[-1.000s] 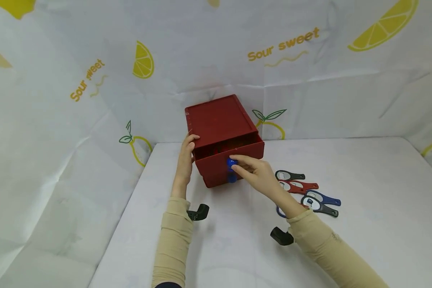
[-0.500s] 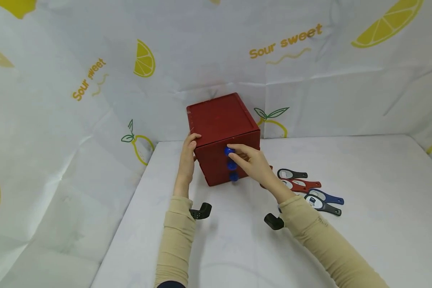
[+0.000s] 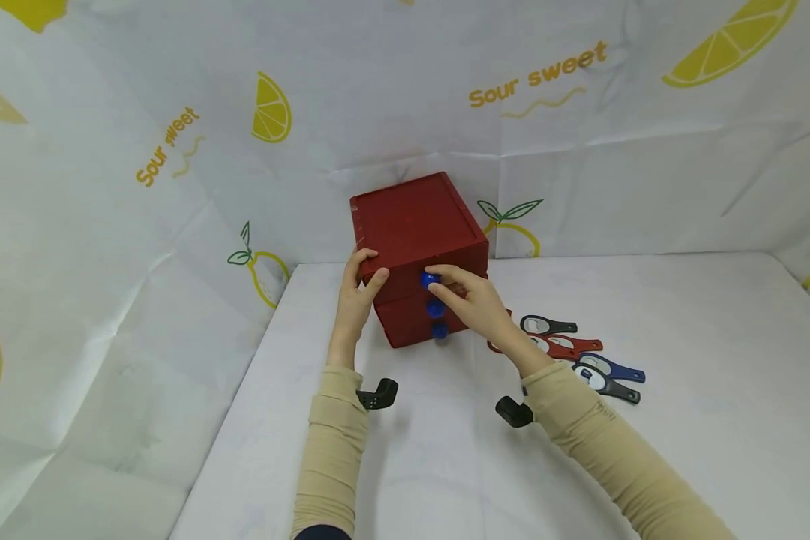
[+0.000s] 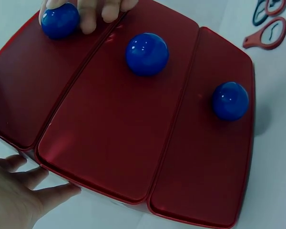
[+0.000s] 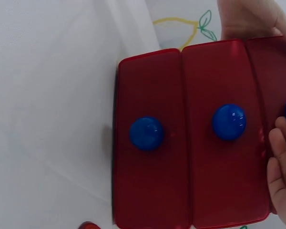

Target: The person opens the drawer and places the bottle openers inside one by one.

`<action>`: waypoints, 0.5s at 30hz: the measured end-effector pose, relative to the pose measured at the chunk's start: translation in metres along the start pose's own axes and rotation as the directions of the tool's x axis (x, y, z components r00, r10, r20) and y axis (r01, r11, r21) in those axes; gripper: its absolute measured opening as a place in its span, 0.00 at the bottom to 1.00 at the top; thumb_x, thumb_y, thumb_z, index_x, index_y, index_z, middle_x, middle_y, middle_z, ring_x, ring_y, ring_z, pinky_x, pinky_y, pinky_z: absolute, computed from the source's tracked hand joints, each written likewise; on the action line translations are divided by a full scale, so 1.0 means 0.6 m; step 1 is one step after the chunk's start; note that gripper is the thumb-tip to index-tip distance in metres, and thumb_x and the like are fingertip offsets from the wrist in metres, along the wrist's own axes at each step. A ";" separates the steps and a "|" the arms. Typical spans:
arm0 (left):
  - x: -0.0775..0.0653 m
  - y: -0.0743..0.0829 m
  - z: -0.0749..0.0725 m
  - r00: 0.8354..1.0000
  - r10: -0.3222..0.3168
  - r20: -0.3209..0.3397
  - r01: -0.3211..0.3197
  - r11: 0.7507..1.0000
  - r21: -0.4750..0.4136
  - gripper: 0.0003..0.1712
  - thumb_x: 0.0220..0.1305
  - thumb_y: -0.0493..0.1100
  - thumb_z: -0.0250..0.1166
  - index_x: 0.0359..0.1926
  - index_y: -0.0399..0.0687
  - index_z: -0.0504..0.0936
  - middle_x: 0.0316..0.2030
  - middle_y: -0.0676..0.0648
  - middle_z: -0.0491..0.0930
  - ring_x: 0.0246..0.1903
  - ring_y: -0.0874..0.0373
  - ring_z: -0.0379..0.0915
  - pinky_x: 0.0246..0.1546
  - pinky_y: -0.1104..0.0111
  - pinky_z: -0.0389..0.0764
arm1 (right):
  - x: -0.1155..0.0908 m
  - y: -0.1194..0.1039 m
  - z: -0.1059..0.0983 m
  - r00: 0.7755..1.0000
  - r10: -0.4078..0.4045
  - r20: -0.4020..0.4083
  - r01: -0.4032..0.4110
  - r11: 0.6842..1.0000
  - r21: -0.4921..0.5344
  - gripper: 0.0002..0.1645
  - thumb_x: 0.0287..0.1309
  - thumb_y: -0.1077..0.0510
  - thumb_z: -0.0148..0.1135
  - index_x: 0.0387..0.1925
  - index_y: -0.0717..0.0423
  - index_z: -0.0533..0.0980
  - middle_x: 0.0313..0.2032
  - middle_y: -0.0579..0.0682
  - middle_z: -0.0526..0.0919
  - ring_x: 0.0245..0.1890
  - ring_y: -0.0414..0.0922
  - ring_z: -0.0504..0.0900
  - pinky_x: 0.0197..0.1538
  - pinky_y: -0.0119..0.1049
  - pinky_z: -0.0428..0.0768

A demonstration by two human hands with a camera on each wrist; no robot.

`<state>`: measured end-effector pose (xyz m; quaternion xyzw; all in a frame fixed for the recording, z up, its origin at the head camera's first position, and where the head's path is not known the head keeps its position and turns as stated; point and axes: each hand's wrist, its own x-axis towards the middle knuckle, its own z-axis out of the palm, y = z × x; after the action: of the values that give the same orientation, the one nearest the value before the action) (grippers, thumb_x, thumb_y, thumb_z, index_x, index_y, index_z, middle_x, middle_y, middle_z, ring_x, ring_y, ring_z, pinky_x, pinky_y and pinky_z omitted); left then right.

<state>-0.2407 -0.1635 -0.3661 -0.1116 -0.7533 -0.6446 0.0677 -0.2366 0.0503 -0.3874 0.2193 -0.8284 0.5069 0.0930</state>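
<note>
Right hand [image 3: 479, 301] apparently pinches top knob [image 3: 429, 280].

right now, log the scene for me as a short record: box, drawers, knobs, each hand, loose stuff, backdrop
box: red, on the white table
drawers: three, all look closed or nearly so
knobs: three, blue, round, one per drawer
left hand: touches the box's left side, near the top front
right hand: pinches the top knob
tools: round heads, handles; red, blue, black; right of the box, partly hidden by the right arm
backdrop: white, lemon prints
</note>
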 end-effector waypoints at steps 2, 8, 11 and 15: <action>0.000 -0.002 0.000 1.000 -0.006 -0.004 0.006 1.000 -0.002 0.22 0.66 0.41 0.57 0.60 0.47 0.64 0.74 0.45 0.40 0.70 0.48 0.48 0.63 0.50 0.64 | 0.000 -0.006 -0.003 1.000 0.022 0.019 -0.022 1.000 -0.002 0.21 0.62 0.47 0.56 0.56 0.43 0.73 0.46 0.50 0.82 0.44 0.47 0.81 0.48 0.44 0.79; 0.001 -0.006 -0.001 1.000 -0.019 -0.004 0.019 1.000 -0.014 0.23 0.65 0.43 0.57 0.59 0.48 0.63 0.74 0.47 0.41 0.68 0.48 0.52 0.61 0.52 0.65 | -0.011 -0.005 -0.005 0.998 -0.013 0.068 0.014 1.000 -0.019 0.27 0.62 0.51 0.57 0.62 0.46 0.66 0.48 0.52 0.79 0.46 0.47 0.80 0.49 0.44 0.79; 0.001 -0.007 -0.001 1.000 -0.006 0.001 0.006 1.000 -0.025 0.23 0.65 0.43 0.57 0.59 0.48 0.63 0.74 0.47 0.40 0.68 0.49 0.52 0.61 0.52 0.65 | -0.021 0.007 0.000 0.998 -0.032 0.061 0.033 0.999 -0.004 0.28 0.62 0.54 0.58 0.61 0.51 0.62 0.46 0.54 0.77 0.45 0.48 0.80 0.49 0.44 0.78; 0.001 -0.006 0.001 1.000 0.012 -0.002 -0.012 1.000 -0.023 0.23 0.66 0.42 0.57 0.60 0.47 0.63 0.74 0.46 0.40 0.69 0.49 0.51 0.62 0.52 0.65 | -0.032 0.025 0.006 0.998 -0.033 0.045 0.034 0.999 -0.008 0.21 0.61 0.56 0.58 0.53 0.55 0.64 0.42 0.54 0.78 0.43 0.48 0.80 0.49 0.44 0.78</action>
<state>-0.2422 -0.1636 -0.3694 -0.1161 -0.7450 -0.6531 0.0709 -0.2261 0.0583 -0.4084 0.2440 -0.8288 0.4965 0.0838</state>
